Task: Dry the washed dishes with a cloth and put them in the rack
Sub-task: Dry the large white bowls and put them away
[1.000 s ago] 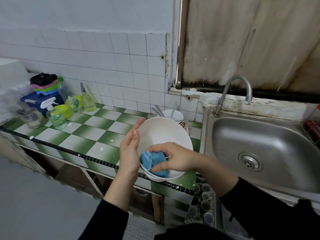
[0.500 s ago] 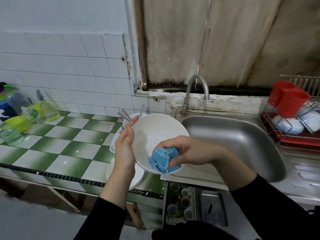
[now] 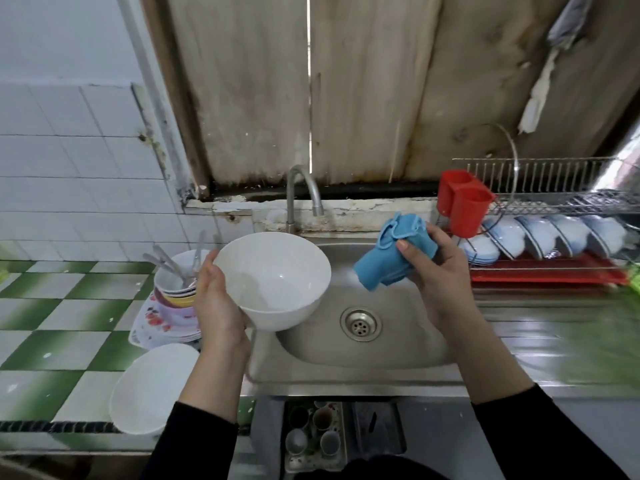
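Your left hand (image 3: 216,306) holds the white bowl (image 3: 277,271) at its rim, with the fingers curled under it, above the left edge of the sink (image 3: 398,348). Your right hand (image 3: 440,278) grips the bunched blue cloth (image 3: 388,261) above the sink's right edge, apart from the bowl, near the dish rack (image 3: 554,275).

Steel sink (image 3: 398,344) is taken as landmark. Curved faucet (image 3: 291,202) is mounted behind it; stained wooden boards (image 3: 363,81) above. Green-checked counter (image 3: 52,327) is laid to its left. Small cups (image 3: 323,419) are stored below it.
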### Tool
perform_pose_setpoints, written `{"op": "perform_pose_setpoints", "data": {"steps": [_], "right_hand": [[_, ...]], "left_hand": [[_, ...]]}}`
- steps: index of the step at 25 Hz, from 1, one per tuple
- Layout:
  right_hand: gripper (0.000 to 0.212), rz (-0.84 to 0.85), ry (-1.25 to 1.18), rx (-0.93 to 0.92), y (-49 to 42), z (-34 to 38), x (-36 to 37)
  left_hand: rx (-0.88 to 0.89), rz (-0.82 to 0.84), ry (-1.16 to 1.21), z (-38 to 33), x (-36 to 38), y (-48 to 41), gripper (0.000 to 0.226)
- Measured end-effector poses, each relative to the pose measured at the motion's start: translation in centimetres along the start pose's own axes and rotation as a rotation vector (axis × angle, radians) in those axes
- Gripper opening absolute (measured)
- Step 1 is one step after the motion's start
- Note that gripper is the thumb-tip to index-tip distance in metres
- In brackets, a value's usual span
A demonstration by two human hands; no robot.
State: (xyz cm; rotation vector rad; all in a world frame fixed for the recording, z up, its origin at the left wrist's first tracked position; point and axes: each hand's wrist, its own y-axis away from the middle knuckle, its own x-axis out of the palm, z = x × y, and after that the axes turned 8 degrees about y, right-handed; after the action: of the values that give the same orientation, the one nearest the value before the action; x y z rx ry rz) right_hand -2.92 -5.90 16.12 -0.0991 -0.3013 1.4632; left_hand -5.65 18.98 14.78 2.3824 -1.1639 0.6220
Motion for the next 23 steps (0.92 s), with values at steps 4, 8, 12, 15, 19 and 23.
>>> {"op": "perform_pose_setpoints", "data": {"steps": [4, 8, 12, 15, 19, 23], "right_hand": [[0.056, -0.116, -0.213, 0.132, -0.3, -0.5, -3.9], [0.067, -0.041, 0.04, -0.019, 0.7, 0.7, -7.7], [0.101, 0.252, 0.699, -0.144, 2.1, 1.4, -12.9], [0.112, 0.26, 1.069, -0.206, 2.8, 0.9, -15.7], [0.113, 0.099, 1.072, -0.254, 3.2, 0.8, -18.9], [0.104, 0.027, 0.953, -0.232, 4.0, 1.1, -23.1]], "left_hand": [[-0.153, 0.084, 0.078, 1.4, 4.6, 1.6, 0.024], [-0.343, 0.223, 0.062, 2.7, 9.4, 4.3, 0.027], [-0.468, 0.264, 0.011, 4.6, 13.0, 6.7, 0.024], [-0.531, 0.304, -0.078, 6.4, 15.2, 8.1, 0.031], [-0.641, 0.405, -0.225, 9.6, 17.9, 10.5, 0.027], [-0.662, 0.472, -0.336, 12.0, 19.7, 12.1, 0.032]]}}
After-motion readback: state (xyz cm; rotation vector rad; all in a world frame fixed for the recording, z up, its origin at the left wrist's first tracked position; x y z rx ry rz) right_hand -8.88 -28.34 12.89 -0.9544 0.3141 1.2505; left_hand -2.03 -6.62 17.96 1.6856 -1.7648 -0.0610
